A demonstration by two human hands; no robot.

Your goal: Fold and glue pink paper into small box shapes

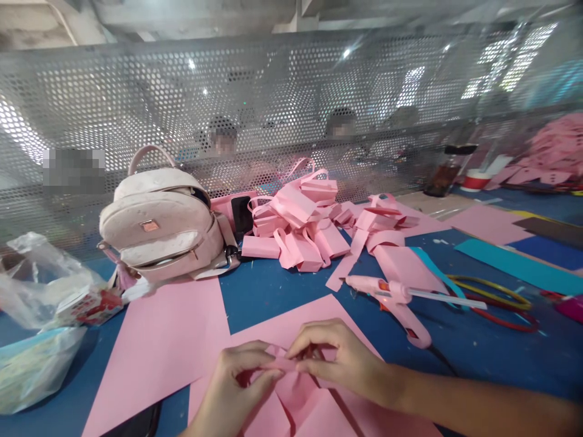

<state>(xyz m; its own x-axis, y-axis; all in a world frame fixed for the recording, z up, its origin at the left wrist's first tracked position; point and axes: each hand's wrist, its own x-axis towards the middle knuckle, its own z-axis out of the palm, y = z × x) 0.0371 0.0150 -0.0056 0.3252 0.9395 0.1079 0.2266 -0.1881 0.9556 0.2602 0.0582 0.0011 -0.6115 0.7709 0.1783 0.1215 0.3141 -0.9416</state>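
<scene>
Fingers of both your hands meet on one folded pink paper piece (pixel 291 370); your left hand (pixel 232 388) pinches its near-left end, your right hand (pixel 339 358) pinches the top fold, thumb and forefinger pressed together on the strip; the piece sits right between your hands, above a pink sheet (pixel 319 419) lying under them.

Judging by what lies about, you look to be partway through: a heap of finished folded pink pieces (pixel 296 221) sits well beyond your fingertips, too tangled to count, and the one in hand seems only half folded; its creases are not yet closed.

Counted: one glue gun (pixel 396 300) just beyond your right hand, a glue stick poking from its back; one more flat pink sheet (pixel 168 346) beyond your left hand, unused; one pale backpack (pixel 164 224) further beyond that; two plastic bags (pixel 40 328) far left; one teal strip (pixel 514 264) far right.
</scene>
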